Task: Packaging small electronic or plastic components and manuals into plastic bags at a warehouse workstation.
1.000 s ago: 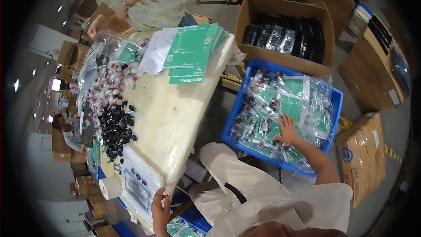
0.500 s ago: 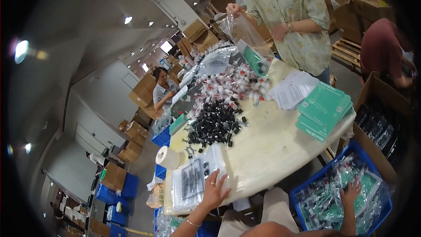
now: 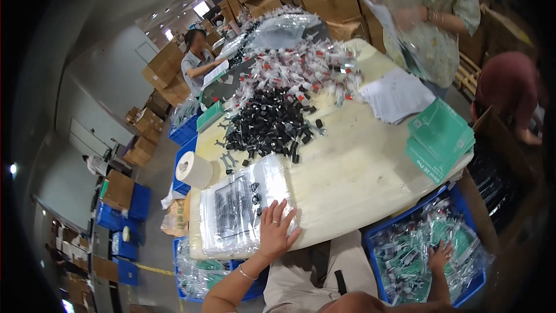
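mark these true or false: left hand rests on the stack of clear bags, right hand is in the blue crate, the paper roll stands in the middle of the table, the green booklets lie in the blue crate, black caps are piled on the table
1. The left hand rests flat on the stack of clear bags. True.
2. The right hand is down in the blue crate, on the packed bags. True.
3. The paper roll stands in the middle of the table. False: it sits at the table's left edge.
4. The green booklets lie in the blue crate. False: they are stacked on the table, near its right edge.
5. Black caps are piled on the table. True.
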Motion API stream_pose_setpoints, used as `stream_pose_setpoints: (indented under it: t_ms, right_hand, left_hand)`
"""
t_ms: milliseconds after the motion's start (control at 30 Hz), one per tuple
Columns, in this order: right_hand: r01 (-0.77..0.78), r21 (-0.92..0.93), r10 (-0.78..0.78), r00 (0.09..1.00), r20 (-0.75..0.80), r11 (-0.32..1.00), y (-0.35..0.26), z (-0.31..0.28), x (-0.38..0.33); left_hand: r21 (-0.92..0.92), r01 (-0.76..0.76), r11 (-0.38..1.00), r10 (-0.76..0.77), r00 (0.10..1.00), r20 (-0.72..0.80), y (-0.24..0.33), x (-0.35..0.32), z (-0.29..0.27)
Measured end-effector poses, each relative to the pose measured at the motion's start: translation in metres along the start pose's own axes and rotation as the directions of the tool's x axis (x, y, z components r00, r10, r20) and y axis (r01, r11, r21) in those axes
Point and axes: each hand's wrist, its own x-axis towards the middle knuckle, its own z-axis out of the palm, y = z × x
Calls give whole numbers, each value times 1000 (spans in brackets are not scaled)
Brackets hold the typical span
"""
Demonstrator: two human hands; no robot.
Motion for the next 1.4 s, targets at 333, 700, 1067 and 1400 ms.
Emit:
stream_pose_setpoints:
  t_ms: [333,700,1067,1400]
  right_hand:
    - [340,275,-283,932,-226,899,-29,-10,-48]
    - [580,756,-773,614,-160,304,-256,-159,-213]
    - [942,301,-839,282,-465,149,-437,-228,-231]
    - [900,381,-824,374,-425,212,-470,-191,-226]
  left_hand:
    - [-470,-181,864,127,981,-145,23,-23,-40]
    - [-81,-860,505,123,164,-979,13,-124,-230]
    - [323,-864,386,-18,-358,-934,-14,-134,-239]
    - [-326,-529,784,-26,497,-867,-77,-90,-201]
